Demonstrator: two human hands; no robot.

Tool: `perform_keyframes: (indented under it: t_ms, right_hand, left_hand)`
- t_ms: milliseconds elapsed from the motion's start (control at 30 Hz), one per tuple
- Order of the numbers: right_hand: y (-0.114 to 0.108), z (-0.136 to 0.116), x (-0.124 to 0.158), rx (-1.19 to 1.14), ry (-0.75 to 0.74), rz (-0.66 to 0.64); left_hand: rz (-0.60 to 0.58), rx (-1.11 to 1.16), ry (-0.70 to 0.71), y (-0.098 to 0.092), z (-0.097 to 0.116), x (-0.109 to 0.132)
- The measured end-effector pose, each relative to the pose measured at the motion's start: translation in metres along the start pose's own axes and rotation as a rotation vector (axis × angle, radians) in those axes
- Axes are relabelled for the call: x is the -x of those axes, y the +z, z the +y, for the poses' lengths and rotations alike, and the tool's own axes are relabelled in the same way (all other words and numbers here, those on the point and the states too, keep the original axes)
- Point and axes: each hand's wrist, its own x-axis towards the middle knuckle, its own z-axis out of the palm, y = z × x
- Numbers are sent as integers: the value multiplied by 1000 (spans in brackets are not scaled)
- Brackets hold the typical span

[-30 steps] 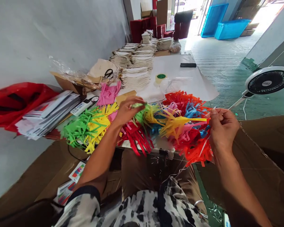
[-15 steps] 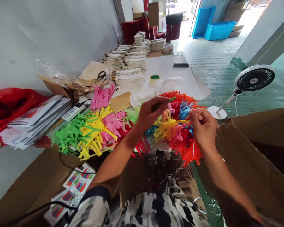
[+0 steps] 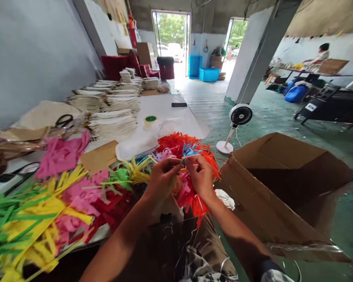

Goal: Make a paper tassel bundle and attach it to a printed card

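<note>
My left hand (image 3: 164, 176) and my right hand (image 3: 200, 174) meet fingertip to fingertip over the fringed paper tassels. Closed in a pinch, my left fingers hold a small green strip (image 3: 182, 161), which shows between both hands. My right hand is also closed; a yellow tassel (image 3: 174, 186) hangs below the fingers, its gripped end mostly hidden. Around them lie red-orange tassels (image 3: 176, 139), a light blue one (image 3: 191, 148) and a pink one (image 3: 184, 190). Leftward are a light green tassel (image 3: 120, 176), yellow fringe (image 3: 37, 221), pink fringe (image 3: 82, 192) and green fringe (image 3: 6, 215).
An opened cardboard box (image 3: 253, 199) stands to my right, with a white fan (image 3: 240, 114) behind it. Stacked pale cloth pieces (image 3: 114, 123), a tape roll (image 3: 150, 120), a black phone-like object (image 3: 179, 104) and scissors (image 3: 64, 120) lie on the table. Far right sits another person (image 3: 320, 56).
The view has lifted and turned right. My hands have come together, bringing the green strip in my left hand to my right fingertips.
</note>
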Motion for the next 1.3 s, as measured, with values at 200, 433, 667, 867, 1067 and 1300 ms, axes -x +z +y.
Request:
perform_keyframes:
  t_ms: [200, 433, 667, 867, 1067, 1300]
  right_hand:
    - [0, -4, 6, 53, -40, 61]
    - [4, -2, 7, 124, -117, 59]
    - [8, 0, 6, 195, -193, 117]
    - [10, 3, 7, 187, -305, 94]
    - [12, 5, 6, 213, -359, 84]
    - [14, 3, 7, 214, -349, 93]
  left_hand:
    - [6, 17, -47, 4, -4, 3]
    - [33, 42, -15, 8, -1, 5]
    - [130, 93, 21, 9, -4, 6]
    - [136, 115, -9, 10, 2, 8]
    - [113, 110, -22, 8, 1, 9]
    - [145, 111, 7, 7, -5, 11]
